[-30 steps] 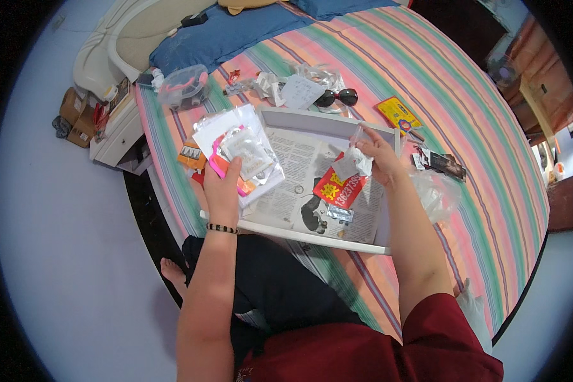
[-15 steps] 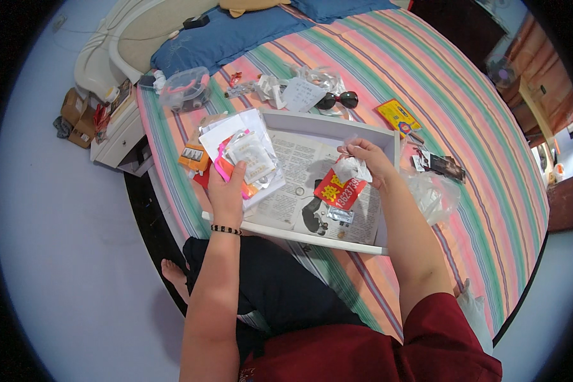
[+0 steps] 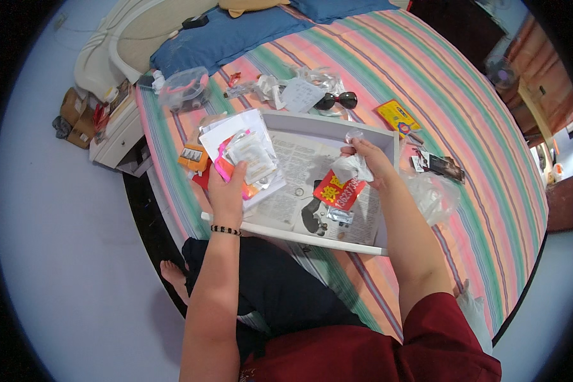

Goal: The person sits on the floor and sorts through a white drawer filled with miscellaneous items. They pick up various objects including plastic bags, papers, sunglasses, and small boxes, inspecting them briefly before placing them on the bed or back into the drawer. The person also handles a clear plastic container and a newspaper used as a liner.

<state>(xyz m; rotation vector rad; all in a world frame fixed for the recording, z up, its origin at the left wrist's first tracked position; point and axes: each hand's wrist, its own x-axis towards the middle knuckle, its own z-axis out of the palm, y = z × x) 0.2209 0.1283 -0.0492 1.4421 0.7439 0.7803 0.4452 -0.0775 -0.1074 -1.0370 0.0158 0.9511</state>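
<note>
My left hand (image 3: 225, 190) is closed around a bundle of white papers (image 3: 226, 129), small pale sachets (image 3: 251, 156) and a bright pink item, above the left end of a white drawer (image 3: 286, 236). Over the drawer's right half, my right hand (image 3: 370, 159) pinches the top of a small white plastic bag (image 3: 352, 169). Beneath that bag is a red card (image 3: 337, 193) with yellow and white print. A silver blister strip (image 3: 340, 216) and a few small round items rest on the newspaper (image 3: 286, 184) lining the drawer.
An orange box (image 3: 193, 156) sits left of the drawer on the striped bed (image 3: 375, 70). Beyond the drawer are sunglasses (image 3: 336, 100), a written paper (image 3: 302, 95) and a clear plastic tub (image 3: 185, 89). A yellow packet (image 3: 398, 118) and crumpled clear bag (image 3: 434, 197) lie to the right.
My right hand's fingers have shifted on the white plastic bag, whose top now sticks up above them. My left hand and its bundle stay almost still.
</note>
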